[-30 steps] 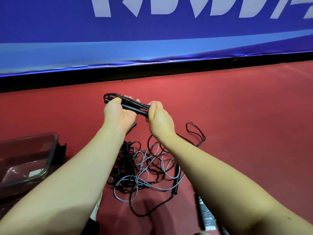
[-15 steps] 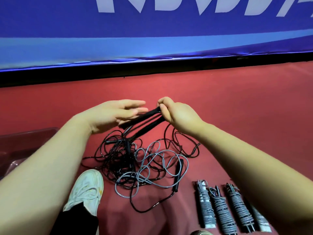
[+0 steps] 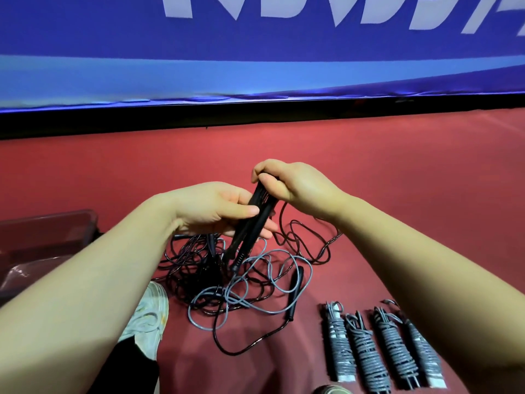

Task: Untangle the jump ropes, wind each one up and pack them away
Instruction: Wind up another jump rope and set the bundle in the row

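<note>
Both hands are clamped on a pair of black handles [image 3: 253,223] held side by side above the red floor [image 3: 397,180]. The right hand [image 3: 298,189] grips their top ends, and the left hand [image 3: 210,209] pinches them at the middle. Their cord drops into the tangle [image 3: 216,277] of black and grey rope at six o'clock from the hands. Four wound bundles [image 3: 377,354] lie in a row at four o'clock of the tangle, and a clear box [image 3: 51,220] sits at nine o'clock.

A hard pull upward would likely cinch the black loops round the grey rope [image 3: 255,305]. I can't quite tell whether the held cord runs under it. The loose handle [image 3: 295,288] at three o'clock could drag and snag, and the shoe [image 3: 147,314] at seven o'clock might pin a loop
</note>
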{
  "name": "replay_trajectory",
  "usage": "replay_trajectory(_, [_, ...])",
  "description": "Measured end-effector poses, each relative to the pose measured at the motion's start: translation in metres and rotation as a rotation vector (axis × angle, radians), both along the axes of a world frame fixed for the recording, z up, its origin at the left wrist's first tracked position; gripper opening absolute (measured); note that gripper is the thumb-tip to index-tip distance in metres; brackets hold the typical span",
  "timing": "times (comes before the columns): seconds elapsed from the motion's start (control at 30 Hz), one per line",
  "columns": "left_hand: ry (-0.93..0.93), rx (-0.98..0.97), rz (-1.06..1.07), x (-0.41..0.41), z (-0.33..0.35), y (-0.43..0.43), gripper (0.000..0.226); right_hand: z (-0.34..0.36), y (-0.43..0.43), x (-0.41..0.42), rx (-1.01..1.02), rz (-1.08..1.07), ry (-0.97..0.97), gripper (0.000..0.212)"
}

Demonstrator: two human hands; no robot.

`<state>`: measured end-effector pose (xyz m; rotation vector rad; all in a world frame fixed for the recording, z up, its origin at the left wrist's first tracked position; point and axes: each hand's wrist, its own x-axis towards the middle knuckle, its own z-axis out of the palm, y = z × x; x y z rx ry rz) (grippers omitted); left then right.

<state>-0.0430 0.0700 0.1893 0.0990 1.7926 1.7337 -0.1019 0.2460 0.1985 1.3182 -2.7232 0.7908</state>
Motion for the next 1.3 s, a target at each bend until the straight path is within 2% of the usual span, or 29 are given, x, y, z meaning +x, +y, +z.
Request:
replay_trajectory(0.13, [-0.019,0.007,-0.022,0.003,-0.004,0.004,0.031,-0.001,0.002,0.002,0.043,0.000,0.058,0.032])
replay_trajectory(0.3, [-0.006,0.006,0.044,-0.002,-0.004,0.012,0.035,-0.002,0.005,0.000,-0.067,-0.082,0.046,0.027])
replay_trajectory(0.43, [0.001,0.016,0.039,-0.001,0.000,0.017,0.032,-0.008,0.005,0.000,-0.140,-0.134,0.168,0.040])
replay_trajectory(0.6, [0.038,0.141,0.082,-0.001,-0.006,0.029,0.030,-0.008,0.004,-0.005,-0.267,-0.239,0.400,0.055])
replay_trajectory(0.73, [0.034,0.230,0.139,-0.002,-0.010,0.035,0.029,-0.007,0.007,-0.006,-0.286,-0.237,0.399,0.055])
replay_trajectory(0.93, [0.061,0.246,0.189,-0.001,-0.006,0.047,0.035,-0.005,0.015,-0.008,-0.311,-0.262,0.410,0.051])
replay_trajectory(1.03, [0.095,0.171,0.217,-0.003,-0.006,0.050,0.016,-0.001,0.019,-0.006,-0.207,-0.231,0.382,0.051])
replay_trajectory(1.13, [0.066,0.096,0.205,-0.005,-0.009,0.044,0.010,0.014,0.031,-0.012,0.106,-0.119,0.179,0.052])
replay_trajectory(1.2, [0.027,0.073,0.190,-0.006,-0.012,0.036,0.010,0.021,0.045,-0.017,0.272,-0.052,0.140,0.056])
replay_trajectory(1.3, [-0.009,0.029,0.129,-0.005,-0.014,0.028,0.011,0.022,0.061,-0.017,0.282,-0.014,0.096,0.036])
